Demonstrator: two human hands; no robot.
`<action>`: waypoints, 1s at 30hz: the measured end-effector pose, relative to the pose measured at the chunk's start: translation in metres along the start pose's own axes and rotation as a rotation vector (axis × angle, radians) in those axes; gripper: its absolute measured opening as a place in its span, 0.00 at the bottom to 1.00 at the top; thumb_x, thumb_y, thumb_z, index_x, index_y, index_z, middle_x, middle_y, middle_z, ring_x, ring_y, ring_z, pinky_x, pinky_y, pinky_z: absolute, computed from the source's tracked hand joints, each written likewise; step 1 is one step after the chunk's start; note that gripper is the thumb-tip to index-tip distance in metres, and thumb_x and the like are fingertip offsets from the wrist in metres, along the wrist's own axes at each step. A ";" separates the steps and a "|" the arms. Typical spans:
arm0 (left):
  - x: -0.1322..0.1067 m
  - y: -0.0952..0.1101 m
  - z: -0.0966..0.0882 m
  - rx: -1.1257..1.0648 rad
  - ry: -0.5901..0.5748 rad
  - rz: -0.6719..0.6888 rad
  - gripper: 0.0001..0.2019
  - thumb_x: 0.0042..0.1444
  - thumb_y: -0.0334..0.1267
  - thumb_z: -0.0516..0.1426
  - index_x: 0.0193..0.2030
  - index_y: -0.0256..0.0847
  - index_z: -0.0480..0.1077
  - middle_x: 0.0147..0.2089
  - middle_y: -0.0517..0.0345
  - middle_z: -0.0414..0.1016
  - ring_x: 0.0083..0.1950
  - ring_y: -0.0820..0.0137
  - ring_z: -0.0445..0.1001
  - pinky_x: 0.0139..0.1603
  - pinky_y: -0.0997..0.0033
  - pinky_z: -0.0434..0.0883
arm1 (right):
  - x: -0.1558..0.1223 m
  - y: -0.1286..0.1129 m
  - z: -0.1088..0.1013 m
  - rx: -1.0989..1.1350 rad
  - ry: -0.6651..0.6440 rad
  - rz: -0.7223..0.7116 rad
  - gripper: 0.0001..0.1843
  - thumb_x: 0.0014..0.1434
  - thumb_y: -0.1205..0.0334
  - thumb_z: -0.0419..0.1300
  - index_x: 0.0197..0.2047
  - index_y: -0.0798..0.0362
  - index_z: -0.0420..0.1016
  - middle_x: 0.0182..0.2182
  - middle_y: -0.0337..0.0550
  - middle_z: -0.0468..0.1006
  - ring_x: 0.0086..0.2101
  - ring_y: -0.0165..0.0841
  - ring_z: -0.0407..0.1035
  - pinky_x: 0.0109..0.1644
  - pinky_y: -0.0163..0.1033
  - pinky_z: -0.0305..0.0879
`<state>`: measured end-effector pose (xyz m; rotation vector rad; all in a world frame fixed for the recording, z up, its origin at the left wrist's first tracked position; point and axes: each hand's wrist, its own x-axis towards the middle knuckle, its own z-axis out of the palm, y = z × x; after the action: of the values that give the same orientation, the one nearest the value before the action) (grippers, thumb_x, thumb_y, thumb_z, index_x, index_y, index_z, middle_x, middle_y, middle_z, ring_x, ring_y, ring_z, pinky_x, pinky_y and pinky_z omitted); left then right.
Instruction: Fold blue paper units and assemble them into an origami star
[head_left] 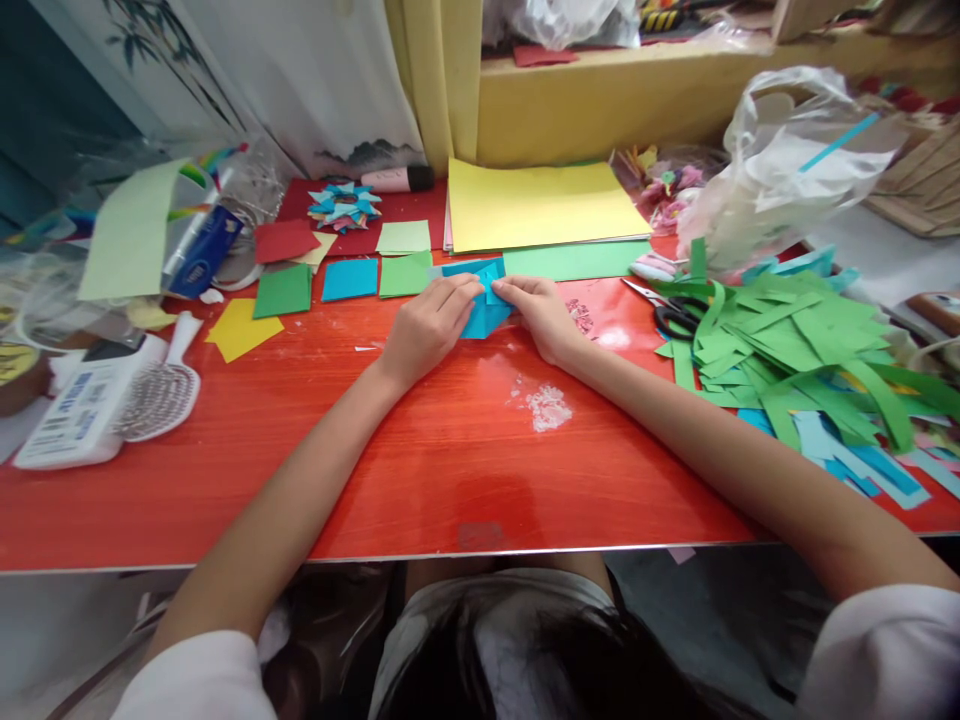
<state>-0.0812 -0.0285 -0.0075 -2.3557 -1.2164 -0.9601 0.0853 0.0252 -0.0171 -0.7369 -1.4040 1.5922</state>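
A partly folded piece of blue paper (486, 312) is held between both my hands, just above the red table. My left hand (431, 328) pinches its left side, fingers closed together. On the right edge, the thumb and fingers of my right hand (541, 312) grip the same paper. Stacks of square paper lie close by on the left: a blue stack (350, 280), a light green stack (406, 274) and a darker green stack (283, 290). Behind my hands is a large yellow sheet (544, 205) on other sheets.
Black-handled scissors (679, 315) lie at the right beside a heap of green paper strips (795, 345). A plastic bag (787, 170) stands behind them. Left are a hairbrush (161, 395), a white box (86, 410) and yellow paper (246, 328). A folded paper ring (345, 207) sits at the back.
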 end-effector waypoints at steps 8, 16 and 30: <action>-0.001 -0.002 0.001 -0.105 0.021 -0.072 0.11 0.63 0.36 0.47 0.47 0.41 0.68 0.46 0.51 0.72 0.51 0.68 0.70 0.53 0.65 0.68 | -0.001 -0.001 0.001 0.007 -0.023 -0.016 0.12 0.51 0.53 0.63 0.29 0.55 0.73 0.25 0.38 0.74 0.27 0.26 0.67 0.34 0.32 0.68; 0.001 0.004 -0.002 -0.178 -0.032 -0.094 0.12 0.62 0.40 0.48 0.41 0.41 0.71 0.47 0.51 0.74 0.50 0.68 0.71 0.52 0.64 0.69 | -0.001 -0.002 0.000 -0.026 -0.003 -0.001 0.12 0.50 0.53 0.63 0.29 0.55 0.74 0.24 0.38 0.74 0.26 0.25 0.65 0.31 0.32 0.66; -0.002 -0.004 0.005 -0.165 -0.023 -0.007 0.10 0.61 0.37 0.50 0.42 0.41 0.71 0.46 0.52 0.74 0.51 0.68 0.71 0.53 0.64 0.69 | -0.001 -0.001 -0.001 0.029 -0.026 -0.009 0.11 0.51 0.55 0.63 0.28 0.56 0.74 0.23 0.37 0.74 0.24 0.24 0.65 0.30 0.31 0.64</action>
<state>-0.0828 -0.0246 -0.0121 -2.4958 -1.1962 -1.0766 0.0863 0.0248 -0.0166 -0.6942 -1.3979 1.6170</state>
